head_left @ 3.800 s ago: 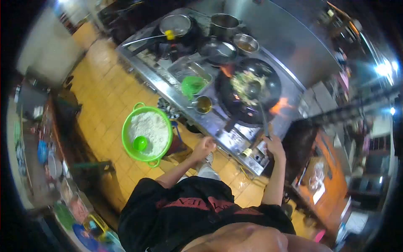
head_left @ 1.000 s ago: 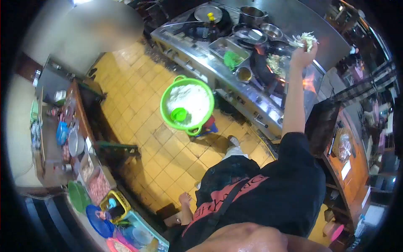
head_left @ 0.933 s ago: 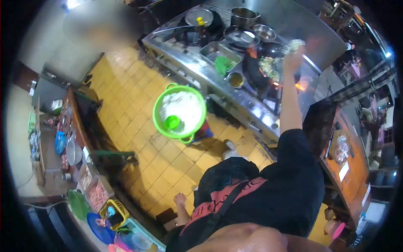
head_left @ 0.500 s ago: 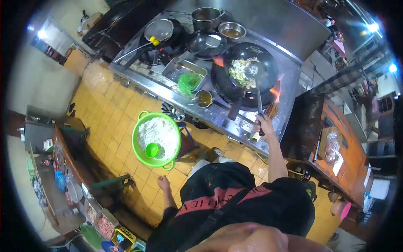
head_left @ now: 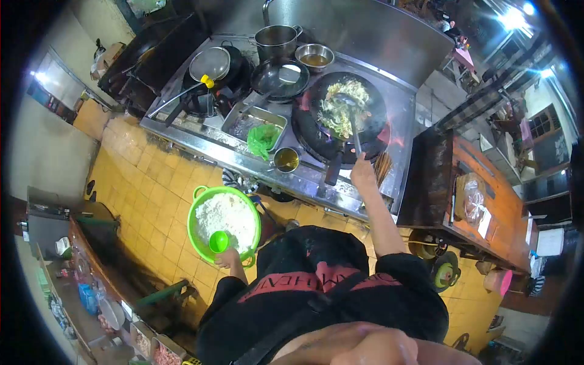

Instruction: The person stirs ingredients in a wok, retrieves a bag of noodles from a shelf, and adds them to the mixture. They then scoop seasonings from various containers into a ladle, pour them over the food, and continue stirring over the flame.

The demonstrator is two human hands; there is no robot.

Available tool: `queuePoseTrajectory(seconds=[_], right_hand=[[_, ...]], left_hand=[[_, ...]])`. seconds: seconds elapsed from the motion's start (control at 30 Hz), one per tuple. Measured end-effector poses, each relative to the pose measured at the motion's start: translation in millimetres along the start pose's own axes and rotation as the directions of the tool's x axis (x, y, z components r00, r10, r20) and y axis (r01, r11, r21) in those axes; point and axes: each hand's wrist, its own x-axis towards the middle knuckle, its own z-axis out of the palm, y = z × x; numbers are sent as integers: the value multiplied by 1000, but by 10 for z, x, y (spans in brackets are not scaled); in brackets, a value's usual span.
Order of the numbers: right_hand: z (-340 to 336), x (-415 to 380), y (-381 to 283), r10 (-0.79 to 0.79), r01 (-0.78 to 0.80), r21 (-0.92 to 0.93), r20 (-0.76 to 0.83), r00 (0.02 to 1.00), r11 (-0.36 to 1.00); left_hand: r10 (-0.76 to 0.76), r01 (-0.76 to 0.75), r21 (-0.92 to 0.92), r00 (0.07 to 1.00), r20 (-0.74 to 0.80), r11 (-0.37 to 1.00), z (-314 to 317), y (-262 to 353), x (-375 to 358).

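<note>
My right hand (head_left: 363, 173) is closed around the long handle of a ladle (head_left: 356, 131). The ladle's bowl rests in shredded pale and green food (head_left: 344, 103) inside a black wok (head_left: 376, 100) on the stove. Flame shows at the wok's side. My left hand (head_left: 229, 259) is at the near rim of a green basin (head_left: 190, 225) full of white rice (head_left: 234, 213). Its fingers are curled against the near side of a green cup (head_left: 219, 241) lying in the rice; the grip is partly hidden.
On the stove (head_left: 194, 146) stand a metal tray (head_left: 234, 125) with a green plastic bag (head_left: 261, 140), a small pot of yellow liquid (head_left: 286, 159), a second pan (head_left: 274, 85), a strainer (head_left: 210, 64), a tall pot (head_left: 277, 41) and a metal bowl (head_left: 315, 58). An orange-topped table (head_left: 499, 225) stands right.
My left hand has moved up from beside the basin to the cup at its rim. My right hand has pushed the ladle farther into the wok, shifting the food away from me. The view has shifted slightly.
</note>
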Motion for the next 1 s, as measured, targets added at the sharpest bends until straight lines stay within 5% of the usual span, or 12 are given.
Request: queuePoseTrajectory(seconds=[0.3, 0.4, 0.43, 0.47, 0.5, 0.53, 0.63, 0.77, 0.87, 0.9, 0.97, 1.0], right_hand=[[-925, -201, -190, 96, -86, -85, 119, 988, 993], [-80, -8, -76, -61, 59, -312, 5, 998, 948], [-49, -9, -62, -114, 157, -418, 125, 986, 895], [122, 101, 318, -294, 526, -502, 470, 832, 686], [-64, 1, 523, -64, 49, 117, 132, 989, 992], [-1082, -240, -222, 9, -40, 93, 312, 950, 995], [-1361, -276, -616, 273, -181, -270, 358, 893, 946], [359, 224, 226, -137, 198, -368, 186, 973, 909], [-8, -102, -61, -322, 296, -274, -55, 945, 915], [-646, -265, -428, -174, 180, -22, 170, 970, 983], [-1326, -350, -594, 15, 18, -103, 309, 951, 994], [-1482, -330, -596, 160, -94, -163, 459, 874, 982]], left_hand=[[579, -576, 55, 814, -56, 815, 71, -130, 130], [572, -591, 117, 804, 163, 798, 164, -42, 222], [521, -721, -13, 489, 700, 693, 749, -150, 868], [776, -810, 263, 581, 244, 524, 891, -346, 784], [489, -696, 283, 684, 541, 660, 924, -203, 844], [799, -848, 268, 525, 294, 458, 375, -152, 497], [659, -686, -1, 698, 280, 728, 234, -66, 397], [643, -672, -96, 644, 415, 734, 243, -94, 428], [672, -696, -67, 657, 343, 715, 235, -153, 368], [688, -745, -14, 609, 395, 667, 505, -244, 552], [876, -887, -29, 450, 173, 461, 237, -302, 395], [813, -827, -41, 541, 217, 561, 518, -388, 544]])
